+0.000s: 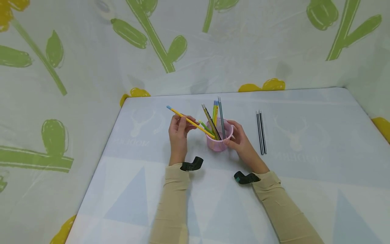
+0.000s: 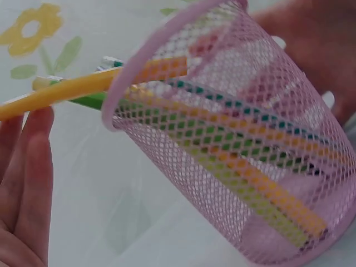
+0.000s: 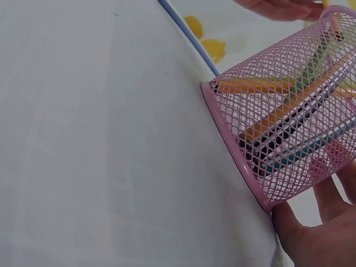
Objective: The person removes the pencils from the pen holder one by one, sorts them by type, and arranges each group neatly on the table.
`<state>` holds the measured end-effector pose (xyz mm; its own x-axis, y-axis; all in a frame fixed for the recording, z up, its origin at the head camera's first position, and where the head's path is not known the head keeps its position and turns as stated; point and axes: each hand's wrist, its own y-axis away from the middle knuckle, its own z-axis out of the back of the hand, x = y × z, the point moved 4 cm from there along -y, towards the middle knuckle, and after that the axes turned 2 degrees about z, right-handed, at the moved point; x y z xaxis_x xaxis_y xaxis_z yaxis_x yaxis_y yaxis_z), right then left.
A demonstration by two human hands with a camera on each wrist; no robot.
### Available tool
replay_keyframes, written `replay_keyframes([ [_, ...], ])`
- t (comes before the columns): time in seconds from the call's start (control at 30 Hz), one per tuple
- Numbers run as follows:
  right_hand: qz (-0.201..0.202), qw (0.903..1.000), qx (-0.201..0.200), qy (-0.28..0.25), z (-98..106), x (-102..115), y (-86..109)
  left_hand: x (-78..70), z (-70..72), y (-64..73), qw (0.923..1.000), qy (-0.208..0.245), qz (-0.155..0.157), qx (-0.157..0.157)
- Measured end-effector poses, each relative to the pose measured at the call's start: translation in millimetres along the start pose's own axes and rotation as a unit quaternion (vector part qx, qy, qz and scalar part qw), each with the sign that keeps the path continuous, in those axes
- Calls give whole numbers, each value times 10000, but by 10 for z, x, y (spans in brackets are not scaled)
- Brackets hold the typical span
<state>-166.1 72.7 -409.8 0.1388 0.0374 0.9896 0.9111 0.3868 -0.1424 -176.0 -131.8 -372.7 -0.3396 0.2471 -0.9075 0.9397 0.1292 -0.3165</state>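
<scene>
Nearest: beige sleeves (image 1: 175, 203). Pinched in left hand (image 1: 179, 139), between fingers: yellow pencil (image 1: 195, 124), slanted, lower end just inside mouth of pink mesh cup (image 1: 217, 145). Curled around cup's right side: right hand (image 1: 240, 142). Leaning inside: other pencils (image 1: 221, 116). Right of right hand, on counter (image 1: 219, 203): dark pencils (image 1: 259, 133). Farthest: flower-printed backdrop (image 1: 231, 54).

No text could be read with certainty. On the pale table covering (image 1: 219, 206), faint lettering (image 1: 134, 142) stood beneath the left antlered-head print (image 1: 138, 127), and a similar line (image 1: 300, 157) beneath the right antlered-head print (image 1: 295, 137); both were too washed-out to spell. The pencils (image 1: 193, 124) appeared too small or blurred to make out any wording.
</scene>
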Motion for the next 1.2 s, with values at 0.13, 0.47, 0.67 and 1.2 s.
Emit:
replay_keyframes([
  [0.13, -6, 10000, 16, -41, 8, -32, 14, 86, 49, -19, 9951, 951, 252, -118],
  [0.47, -97, 9999, 75, -29, 11, -29, -1, 253, 242, -75, 9794, 1817, 523, -711],
  [0.67, -182, 9998, 64, 5, 17, -32, -1, 276, 323, -84, 9841, 1427, 723, -771],
  [1.2, -55, 9998, 139, -147, 28, -39, -8, 284, 702, -46, 9757, 897, 1551, -1261],
])
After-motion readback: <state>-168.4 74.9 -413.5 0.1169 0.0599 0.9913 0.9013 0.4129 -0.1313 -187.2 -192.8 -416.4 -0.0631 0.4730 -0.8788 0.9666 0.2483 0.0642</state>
